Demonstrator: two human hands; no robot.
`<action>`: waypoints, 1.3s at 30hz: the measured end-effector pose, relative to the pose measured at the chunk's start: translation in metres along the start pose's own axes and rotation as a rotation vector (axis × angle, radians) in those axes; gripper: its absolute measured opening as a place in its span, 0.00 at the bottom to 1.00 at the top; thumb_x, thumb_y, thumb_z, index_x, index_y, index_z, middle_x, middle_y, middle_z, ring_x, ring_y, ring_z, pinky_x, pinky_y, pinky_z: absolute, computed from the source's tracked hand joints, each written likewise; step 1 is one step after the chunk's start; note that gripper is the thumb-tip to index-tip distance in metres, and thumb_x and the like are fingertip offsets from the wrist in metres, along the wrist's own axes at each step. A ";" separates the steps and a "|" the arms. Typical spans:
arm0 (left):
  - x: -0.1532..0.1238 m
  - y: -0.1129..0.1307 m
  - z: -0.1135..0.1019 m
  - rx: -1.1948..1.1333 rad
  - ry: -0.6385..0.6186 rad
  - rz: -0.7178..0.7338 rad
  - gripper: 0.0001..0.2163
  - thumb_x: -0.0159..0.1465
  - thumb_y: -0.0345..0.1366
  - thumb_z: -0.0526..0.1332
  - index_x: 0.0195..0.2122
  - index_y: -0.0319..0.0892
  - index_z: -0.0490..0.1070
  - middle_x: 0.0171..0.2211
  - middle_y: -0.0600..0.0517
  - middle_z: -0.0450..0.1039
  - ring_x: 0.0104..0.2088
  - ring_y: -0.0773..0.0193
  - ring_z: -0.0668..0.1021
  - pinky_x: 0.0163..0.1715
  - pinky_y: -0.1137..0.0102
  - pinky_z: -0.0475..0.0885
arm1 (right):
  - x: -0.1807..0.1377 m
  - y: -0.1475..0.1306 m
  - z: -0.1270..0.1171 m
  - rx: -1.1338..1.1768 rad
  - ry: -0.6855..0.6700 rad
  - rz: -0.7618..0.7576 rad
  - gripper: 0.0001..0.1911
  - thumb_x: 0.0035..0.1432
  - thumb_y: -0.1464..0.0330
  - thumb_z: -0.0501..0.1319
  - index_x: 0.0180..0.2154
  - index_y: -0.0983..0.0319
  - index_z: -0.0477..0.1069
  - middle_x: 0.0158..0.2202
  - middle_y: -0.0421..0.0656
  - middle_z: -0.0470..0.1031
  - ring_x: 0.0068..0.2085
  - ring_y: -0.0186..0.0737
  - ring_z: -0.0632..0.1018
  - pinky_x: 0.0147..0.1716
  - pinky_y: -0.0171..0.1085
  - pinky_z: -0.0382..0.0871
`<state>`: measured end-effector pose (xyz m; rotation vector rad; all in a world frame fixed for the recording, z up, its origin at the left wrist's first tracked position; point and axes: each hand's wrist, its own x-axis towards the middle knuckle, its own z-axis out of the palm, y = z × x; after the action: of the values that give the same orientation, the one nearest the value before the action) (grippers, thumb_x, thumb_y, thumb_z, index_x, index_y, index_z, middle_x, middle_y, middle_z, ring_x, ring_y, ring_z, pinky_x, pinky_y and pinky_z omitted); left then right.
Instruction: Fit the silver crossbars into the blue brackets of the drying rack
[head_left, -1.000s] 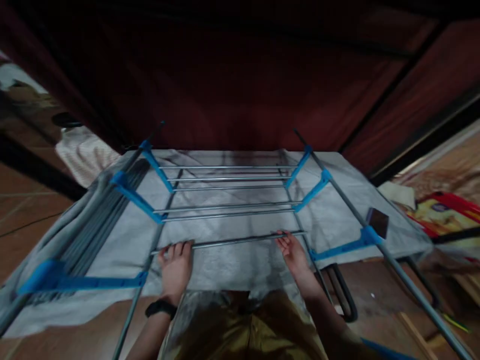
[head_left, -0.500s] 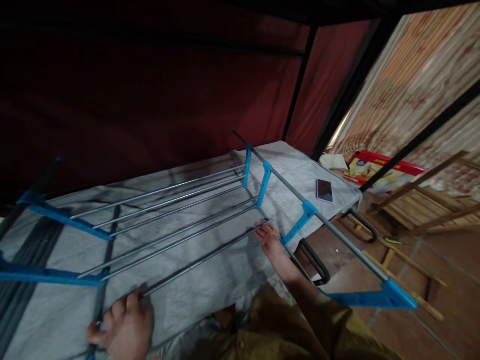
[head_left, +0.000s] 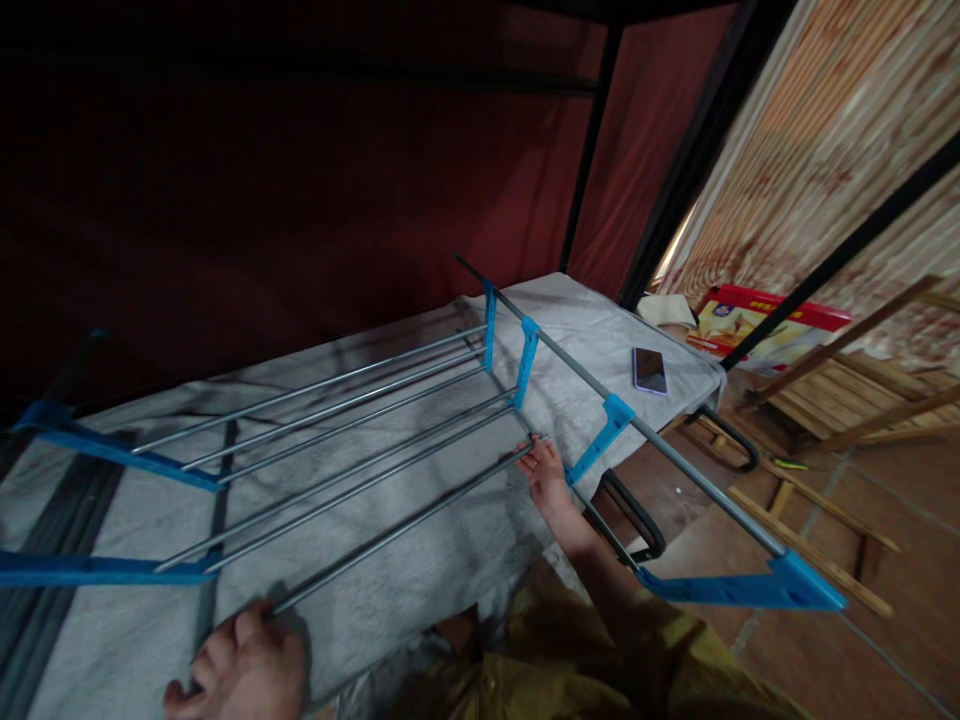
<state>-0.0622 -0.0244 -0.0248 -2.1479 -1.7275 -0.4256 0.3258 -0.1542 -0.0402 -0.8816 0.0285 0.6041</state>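
A loose grey metal rod (head_left: 405,530) lies slantwise between my hands, in front of the partly assembled rack. My left hand (head_left: 244,665) is closed at its near-left end, beside the dark upright tube; the fingertips are partly hidden. At the other end, my right hand (head_left: 546,472) pinches the rod near its tip, close to a blue plastic bracket (head_left: 598,440). Behind, several thin rods (head_left: 352,427) span between the left blue brackets (head_left: 112,570) and the right blue brackets (head_left: 527,360). A long grey tube (head_left: 574,358) joins the right brackets.
The rack rests on a pale cloth-covered bed (head_left: 555,310). A phone (head_left: 649,370) lies at the far right, with black loop-shaped parts (head_left: 634,515) at the bed's edge. More dark tubes (head_left: 71,540) lie left. Beyond stand a red-and-yellow box (head_left: 772,325) and wooden furniture (head_left: 862,400).
My right fingers have shifted closer to the rod's tip, so less of it sticks out past them. My left hand appears slightly lower. The view has moved a little.
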 end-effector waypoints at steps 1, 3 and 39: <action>0.000 -0.001 0.000 -0.005 -0.008 -0.002 0.22 0.67 0.41 0.43 0.50 0.35 0.70 0.41 0.38 0.71 0.46 0.44 0.72 0.55 0.47 0.60 | -0.001 -0.001 0.000 -0.001 0.006 -0.001 0.16 0.50 0.58 0.72 0.32 0.54 0.67 0.32 0.36 0.79 0.34 0.36 0.80 0.34 0.35 0.76; 0.001 -0.004 0.001 -0.018 -0.028 -0.011 0.23 0.68 0.42 0.43 0.51 0.33 0.71 0.39 0.39 0.70 0.44 0.45 0.73 0.53 0.49 0.63 | -0.002 -0.002 0.001 -0.006 0.015 0.004 0.16 0.50 0.58 0.73 0.32 0.54 0.67 0.32 0.37 0.79 0.34 0.36 0.80 0.34 0.35 0.76; -0.001 -0.002 -0.006 0.008 -0.217 -0.098 0.18 0.67 0.35 0.46 0.51 0.35 0.70 0.44 0.38 0.71 0.49 0.44 0.69 0.55 0.50 0.59 | 0.002 0.002 -0.010 -0.129 -0.065 -0.005 0.17 0.49 0.58 0.74 0.34 0.56 0.70 0.33 0.37 0.79 0.39 0.36 0.81 0.43 0.37 0.77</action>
<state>-0.0644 -0.0278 -0.0200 -2.1787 -1.9528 -0.2157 0.3288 -0.1594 -0.0491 -0.9854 -0.0724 0.6349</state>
